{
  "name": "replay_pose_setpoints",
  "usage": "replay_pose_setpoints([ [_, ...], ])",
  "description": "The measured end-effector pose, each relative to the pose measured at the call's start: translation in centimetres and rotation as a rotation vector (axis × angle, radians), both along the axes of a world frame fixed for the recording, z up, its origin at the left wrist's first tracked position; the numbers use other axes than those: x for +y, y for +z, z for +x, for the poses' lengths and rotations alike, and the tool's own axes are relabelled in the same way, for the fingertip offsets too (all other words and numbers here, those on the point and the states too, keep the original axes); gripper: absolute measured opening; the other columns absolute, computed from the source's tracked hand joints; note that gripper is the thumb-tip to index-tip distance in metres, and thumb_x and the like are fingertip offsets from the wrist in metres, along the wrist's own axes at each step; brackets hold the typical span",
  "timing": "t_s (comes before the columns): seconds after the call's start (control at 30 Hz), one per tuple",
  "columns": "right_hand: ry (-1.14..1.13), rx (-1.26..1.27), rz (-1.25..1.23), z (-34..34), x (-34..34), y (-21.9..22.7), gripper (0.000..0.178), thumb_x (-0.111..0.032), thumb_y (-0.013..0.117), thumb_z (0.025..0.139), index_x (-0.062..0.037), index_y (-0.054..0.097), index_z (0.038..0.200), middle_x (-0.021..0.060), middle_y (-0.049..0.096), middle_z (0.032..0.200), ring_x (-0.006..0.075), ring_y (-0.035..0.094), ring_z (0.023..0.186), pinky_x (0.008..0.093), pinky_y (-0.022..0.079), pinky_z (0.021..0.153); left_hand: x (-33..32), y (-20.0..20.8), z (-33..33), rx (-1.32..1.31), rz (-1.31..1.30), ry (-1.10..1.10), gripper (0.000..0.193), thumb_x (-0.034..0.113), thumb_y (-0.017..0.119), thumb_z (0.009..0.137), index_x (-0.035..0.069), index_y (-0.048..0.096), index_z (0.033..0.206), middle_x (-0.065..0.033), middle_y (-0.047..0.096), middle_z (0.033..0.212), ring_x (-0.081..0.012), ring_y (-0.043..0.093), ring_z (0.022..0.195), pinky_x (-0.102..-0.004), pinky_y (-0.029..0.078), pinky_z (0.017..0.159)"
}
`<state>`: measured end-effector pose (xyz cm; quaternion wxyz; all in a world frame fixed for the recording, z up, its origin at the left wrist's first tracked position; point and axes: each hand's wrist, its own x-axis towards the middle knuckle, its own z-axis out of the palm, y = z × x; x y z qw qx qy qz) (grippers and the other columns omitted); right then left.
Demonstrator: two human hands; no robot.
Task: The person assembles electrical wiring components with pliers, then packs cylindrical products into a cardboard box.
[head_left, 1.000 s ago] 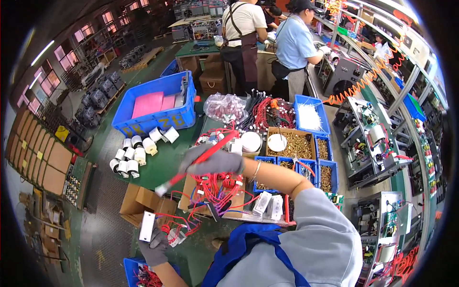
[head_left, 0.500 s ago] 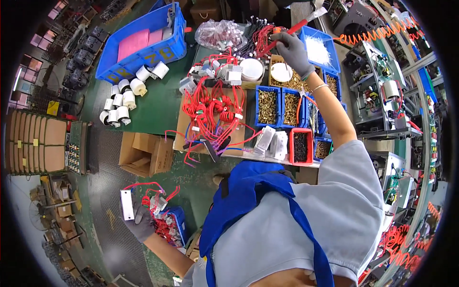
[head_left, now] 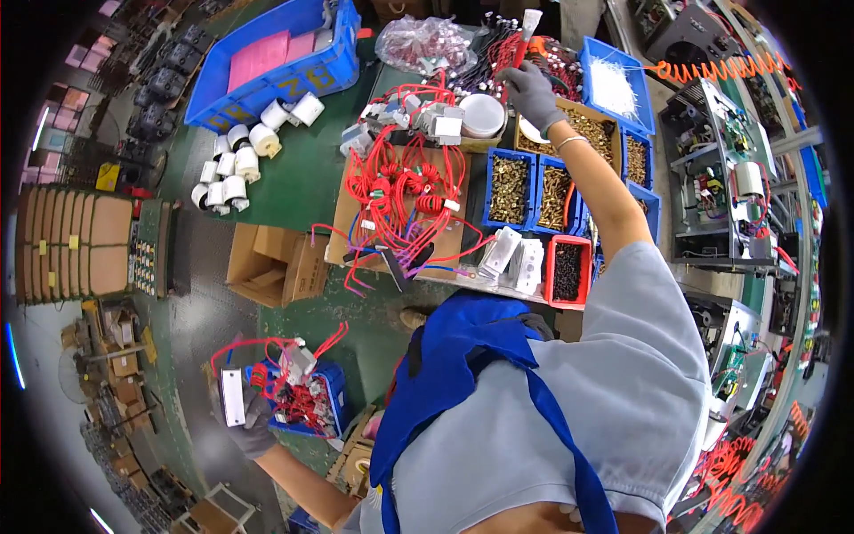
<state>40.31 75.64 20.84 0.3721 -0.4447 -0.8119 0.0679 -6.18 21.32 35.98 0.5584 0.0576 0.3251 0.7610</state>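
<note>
My left hand (head_left: 253,431), in a grey glove, is closed around a white rectangular part (head_left: 233,397) with a small hole near each end. Red wires (head_left: 258,341) run close by it, above a blue crate (head_left: 334,392) of red wire assemblies. At the far side of the bench, my gloved right hand (head_left: 534,96) grips a red-handled brush (head_left: 528,28), its pale head pointing up and away. Under that wrist is a round white dish (head_left: 532,133), partly hidden, in a box of brass fittings (head_left: 587,133). Left of it stands a white round tub (head_left: 481,116).
Red coiled wire assemblies (head_left: 400,191) cover a cardboard sheet on the bench. Blue bins (head_left: 509,189) hold brass fittings; a red bin (head_left: 567,270) holds dark screws. White capacitors (head_left: 236,165) stand beside a large blue crate (head_left: 267,67). An open carton (head_left: 280,264) is below the bench's left edge.
The brush has swung from slanting right to nearly upright, and my right hand has shifted slightly nearer. My left hand still holds the white part, now slightly lower. The whole view has shifted a little.
</note>
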Motion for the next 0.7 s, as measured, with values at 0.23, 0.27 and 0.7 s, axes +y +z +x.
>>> replay_pose_setpoints([
  [0.23, 0.009, -0.059, 0.001, -0.5, 0.0, -0.3, 0.014, -0.015, 0.062, 0.079, -0.0168, 0.068, 0.092, 0.0097, 0.058, 0.092, 0.0320, 0.057, 0.093, 0.0424, 0.049, 0.079, 2.9, 3.5, 0.4, 0.038, -0.082, -0.084, 0.046, 0.030, 0.044, 0.095, -0.005, 0.047, 0.125, -0.0071, 0.057, 0.071, -0.0089, 0.041, 0.041, -0.0216, 0.032, 0.030],
  [0.27, -0.004, -0.045, -0.053, -0.5, -0.2, -1.0, 0.014, -0.017, 0.063, 0.078, -0.0172, 0.068, 0.092, 0.0098, 0.059, 0.094, 0.0323, 0.058, 0.093, 0.0420, 0.049, 0.081, 2.9, 4.0, -0.1, 0.063, -0.095, -0.151, 0.046, 0.030, 0.044, 0.095, -0.004, 0.047, 0.125, -0.0077, 0.058, 0.072, -0.0088, 0.040, 0.041, -0.0220, 0.032, 0.031],
  [0.7, 0.348, -0.062, -0.719, -2.8, -7.2, 7.5, 0.024, -0.024, 0.064, 0.079, -0.0038, 0.070, 0.091, 0.0094, 0.068, 0.081, 0.0183, 0.067, 0.076, 0.0313, 0.053, 0.072, 12.2, 11.9, -3.0, 0.951, -0.164, -0.284, 0.038, 0.028, 0.048, 0.096, -0.003, 0.059, 0.116, -0.0048, 0.064, 0.082, -0.0038, 0.049, 0.049, -0.0186, 0.035, 0.039],
])
